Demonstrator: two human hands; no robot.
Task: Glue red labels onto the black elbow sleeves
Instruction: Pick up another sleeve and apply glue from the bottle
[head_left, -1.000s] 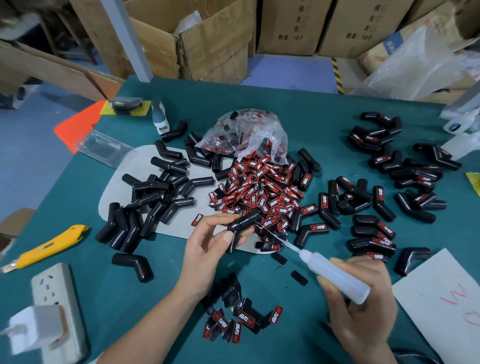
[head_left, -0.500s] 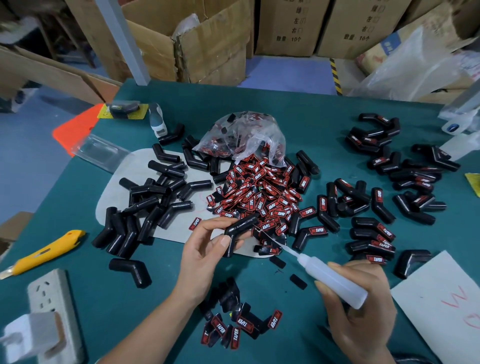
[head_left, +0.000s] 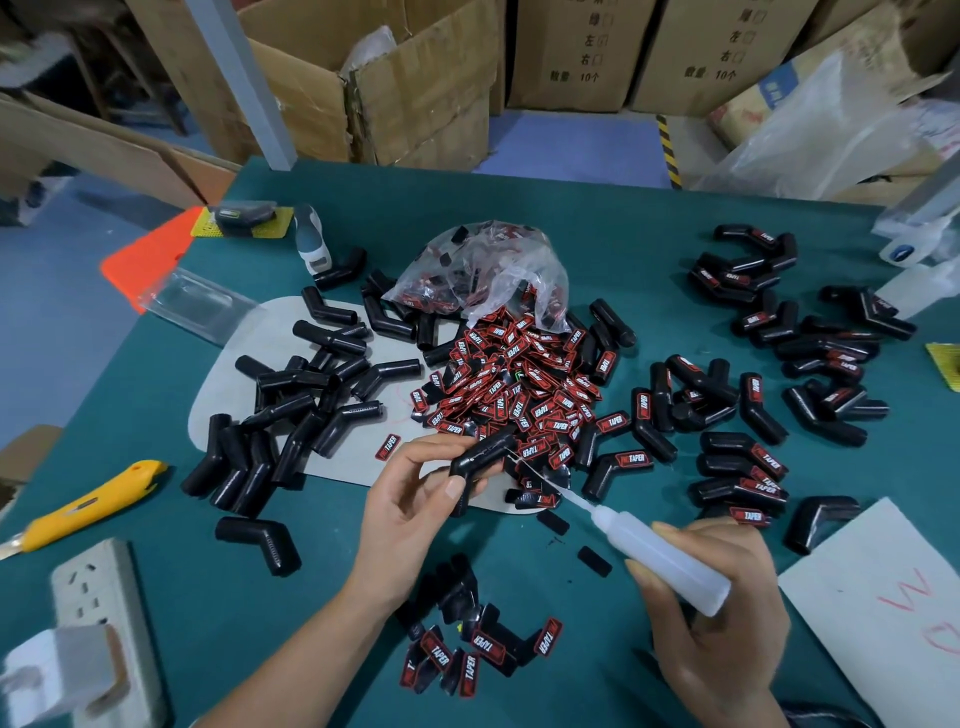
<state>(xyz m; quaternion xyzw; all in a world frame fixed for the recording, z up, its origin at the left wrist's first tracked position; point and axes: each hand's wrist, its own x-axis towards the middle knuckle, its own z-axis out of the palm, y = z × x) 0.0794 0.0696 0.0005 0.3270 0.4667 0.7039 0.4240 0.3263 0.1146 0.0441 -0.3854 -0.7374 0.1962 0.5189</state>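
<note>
My left hand (head_left: 415, 499) pinches one black elbow sleeve (head_left: 480, 457) above the table's middle. My right hand (head_left: 711, 618) grips a translucent glue bottle (head_left: 660, 553), and its thin needle tip reaches the held sleeve. A heap of red labels (head_left: 519, 384) lies just beyond, spilling from a clear plastic bag (head_left: 488, 270). Bare black sleeves (head_left: 291, 410) are piled at the left on a grey mat. Sleeves bearing red labels (head_left: 748, 467) lie scattered at the right. A small bunch of labels (head_left: 467, 649) lies near my left wrist.
A yellow utility knife (head_left: 88, 506) and a white power strip (head_left: 98, 623) lie at the left edge. White paper (head_left: 883, 608) lies at the lower right. A clear blister tray (head_left: 200, 304) lies at the far left. Cardboard boxes (head_left: 415, 83) stand beyond the table.
The hands, sleeve and bottle stay nearly in place; the needle tip has slid slightly along the held sleeve. The view has shifted a little.
</note>
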